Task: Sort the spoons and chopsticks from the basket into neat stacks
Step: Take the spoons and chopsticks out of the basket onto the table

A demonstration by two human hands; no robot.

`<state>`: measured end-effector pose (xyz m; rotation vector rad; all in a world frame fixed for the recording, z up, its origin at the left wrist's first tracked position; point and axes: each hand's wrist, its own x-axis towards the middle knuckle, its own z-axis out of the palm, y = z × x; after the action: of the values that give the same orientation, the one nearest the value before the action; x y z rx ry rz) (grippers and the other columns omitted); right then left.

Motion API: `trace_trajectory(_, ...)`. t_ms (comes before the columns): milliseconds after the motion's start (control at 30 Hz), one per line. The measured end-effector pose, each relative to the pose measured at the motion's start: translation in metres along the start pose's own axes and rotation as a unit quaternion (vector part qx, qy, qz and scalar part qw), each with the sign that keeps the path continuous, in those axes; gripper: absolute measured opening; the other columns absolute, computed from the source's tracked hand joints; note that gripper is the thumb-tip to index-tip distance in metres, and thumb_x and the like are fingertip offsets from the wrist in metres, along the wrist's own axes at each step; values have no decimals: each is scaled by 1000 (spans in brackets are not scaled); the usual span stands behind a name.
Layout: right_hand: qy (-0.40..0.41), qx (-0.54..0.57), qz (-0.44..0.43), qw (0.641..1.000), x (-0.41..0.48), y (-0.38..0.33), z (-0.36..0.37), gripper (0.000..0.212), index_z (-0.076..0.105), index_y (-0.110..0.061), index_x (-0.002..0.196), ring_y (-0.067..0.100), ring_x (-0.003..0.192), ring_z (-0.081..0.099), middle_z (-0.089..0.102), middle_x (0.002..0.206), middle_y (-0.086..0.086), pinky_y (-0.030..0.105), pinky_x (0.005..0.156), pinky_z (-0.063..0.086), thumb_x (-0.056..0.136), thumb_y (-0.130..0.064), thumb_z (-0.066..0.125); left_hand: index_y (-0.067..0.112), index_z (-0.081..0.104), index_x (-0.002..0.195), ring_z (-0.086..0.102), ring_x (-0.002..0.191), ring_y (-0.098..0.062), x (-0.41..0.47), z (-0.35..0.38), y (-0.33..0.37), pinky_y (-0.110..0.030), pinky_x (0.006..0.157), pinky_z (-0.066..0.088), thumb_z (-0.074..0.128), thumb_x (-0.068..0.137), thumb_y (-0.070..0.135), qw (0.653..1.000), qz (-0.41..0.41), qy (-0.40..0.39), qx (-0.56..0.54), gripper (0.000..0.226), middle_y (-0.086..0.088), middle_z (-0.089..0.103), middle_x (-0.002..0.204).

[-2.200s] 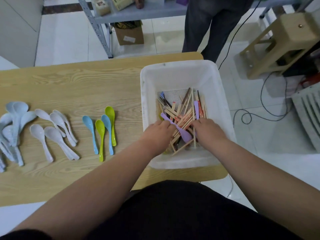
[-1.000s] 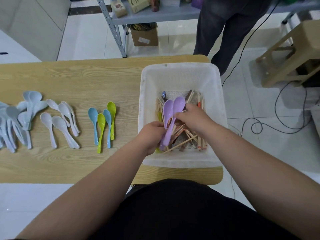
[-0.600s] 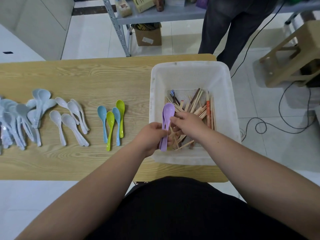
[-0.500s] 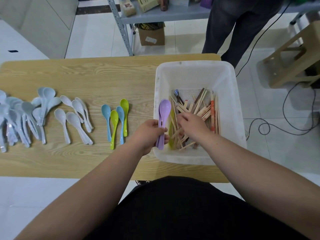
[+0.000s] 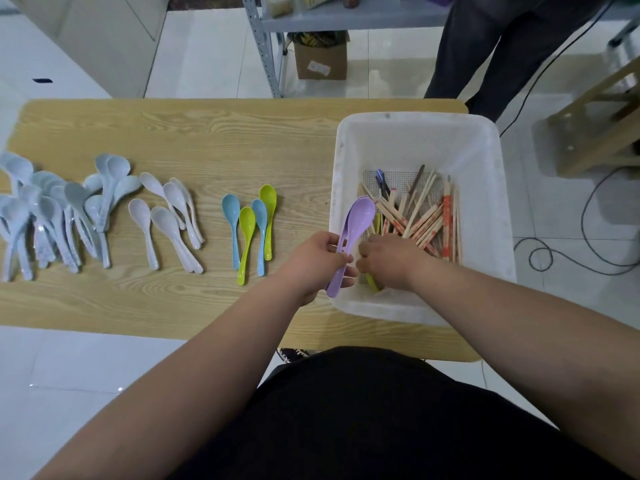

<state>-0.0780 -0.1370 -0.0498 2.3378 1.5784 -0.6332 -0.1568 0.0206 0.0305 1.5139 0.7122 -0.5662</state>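
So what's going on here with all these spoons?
A person is sorting cutlery out of a white basket. Their left hand grips two purple spoons at its rim, while the right hand reaches down among the chopsticks inside. Pale blue spoons, white spoons and blue-and-green spoons already lie grouped on the table.

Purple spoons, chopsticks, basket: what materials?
Purple spoons: likely plastic or melamine, smooth, uniform colour, slight sheen.
Chopsticks: probably bamboo or wood, pale, matte, some red-printed.
Basket: white plastic, it seems, moulded walls, perforated floor.
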Motion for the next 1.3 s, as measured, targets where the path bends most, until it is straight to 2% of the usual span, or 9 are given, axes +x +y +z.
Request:
trace_trajectory(133,168,180,44,968,-14,11,11,25,74,-18,106,31,91,64,69,96,4,39,74,50,86,-18,58,9,55,102,69,81,-25,4,3,2,-38,78,62,51,95,-5,1000,16,16,-21,16,-17,63,100)
trace_trajectory(233,291,330,115,891,-34,17,4,22,73,-17,103,22,94,62,70,98,0,32,79,46,84,-12,64,10,55,107,69,83,-21,11,8,3,-35,79,61,53,94,-3,999,34,29,-30,18,-18,64,104)
trace_trajectory(433,278,432,132,848,-72,26,-25,12,68,-22,86,17,87,59,64,88,-4,33,76,47,74,-20,71,15,60,107,69,85,-26,22,35,16,-47,84,58,54,90,1,998,39,58,-11,22,-8,70,90)
trace_trajectory(500,292,581,209,730,-75,28,-29,10,67,-23,82,20,79,64,68,81,-1,32,74,50,79,-14,70,15,61,110,67,82,-24,21,47,22,-39,65,54,54,88,3,998,46,45,14,26,-8,71,90)
trace_trajectory(600,302,774,274,484,-74,30,-27,12,66,-15,90,19,64,66,67,75,6,37,69,57,87,-3,66,16,61,108,66,82,-24,20,65,23,-39,71,52,55,90,2,999,45,22,13,24,-11,70,97)
trace_trajectory(767,276,817,337,379,-79,42,-17,12,57,-13,88,13,58,58,60,66,3,27,56,50,87,-7,67,19,61,107,68,99,-41,20,89,16,-53,88,54,62,92,1,999,36,-14,-9,23,-20,68,103)
trace_trajectory(1067,290,825,336,349,-51,19,-33,20,57,-7,106,17,60,62,64,75,9,33,60,52,86,-6,61,14,58,110,70,78,-22,11,67,9,-33,66,52,67,86,-5,993,55,-14,-106,32,-15,71,98)
trace_trajectory(1200,287,815,314,393,-14,-12,-65,42,58,-3,118,23,67,69,69,88,14,33,58,53,79,-16,62,15,58,107,66,81,-28,1,22,4,-36,65,43,64,85,-7,988,81,5,-132,32,-12,71,89)
trace_trajectory(1300,281,802,291,440,16,-43,-88,20,64,0,102,28,67,64,66,81,16,29,48,43,88,-12,56,10,56,114,73,84,-29,-8,-19,-3,-38,71,54,60,87,-12,983,91,12,-161,35,-12,73,90)
